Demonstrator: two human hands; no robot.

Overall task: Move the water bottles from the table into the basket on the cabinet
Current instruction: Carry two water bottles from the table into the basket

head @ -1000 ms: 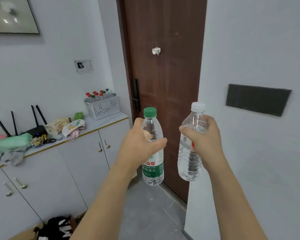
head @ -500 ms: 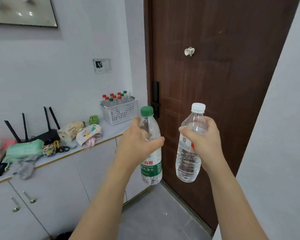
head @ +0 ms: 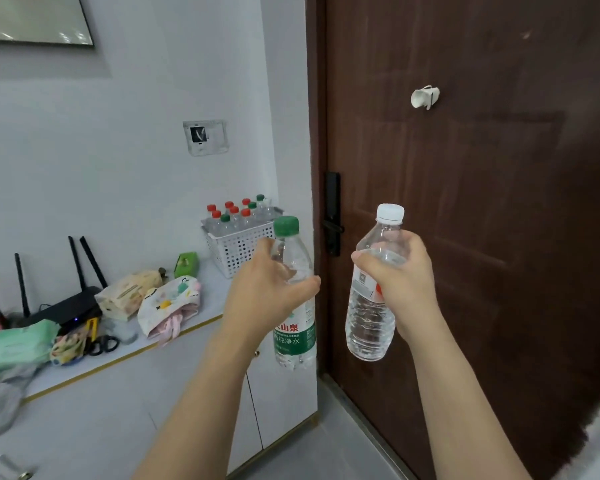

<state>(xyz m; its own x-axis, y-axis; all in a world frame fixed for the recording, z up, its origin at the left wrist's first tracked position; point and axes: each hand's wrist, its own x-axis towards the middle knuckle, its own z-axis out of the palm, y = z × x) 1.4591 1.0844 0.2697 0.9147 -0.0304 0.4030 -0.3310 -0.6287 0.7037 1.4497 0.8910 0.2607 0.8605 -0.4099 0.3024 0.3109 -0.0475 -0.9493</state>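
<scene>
My left hand (head: 265,299) grips a clear water bottle with a green cap and green label (head: 295,334), held upright in front of the cabinet's right end. My right hand (head: 400,289) holds a second clear bottle with a white cap (head: 369,327), upright before the door. The white perforated basket (head: 234,249) stands on the white cabinet top (head: 201,299) against the wall, just behind my left hand. Several bottles with red and green caps (head: 236,216) stand inside it.
A dark brown door (head: 465,202) with a black handle (head: 332,216) fills the right side. On the cabinet lie a black router (head: 66,306), a patterned pouch (head: 168,306), a tissue pack (head: 129,294), scissors (head: 103,344) and a green packet (head: 14,344). Grey floor lies below.
The view has come closer to the cabinet and door. The basket now sits nearer, right behind my left hand. Both hands keep their bottles in the same grip.
</scene>
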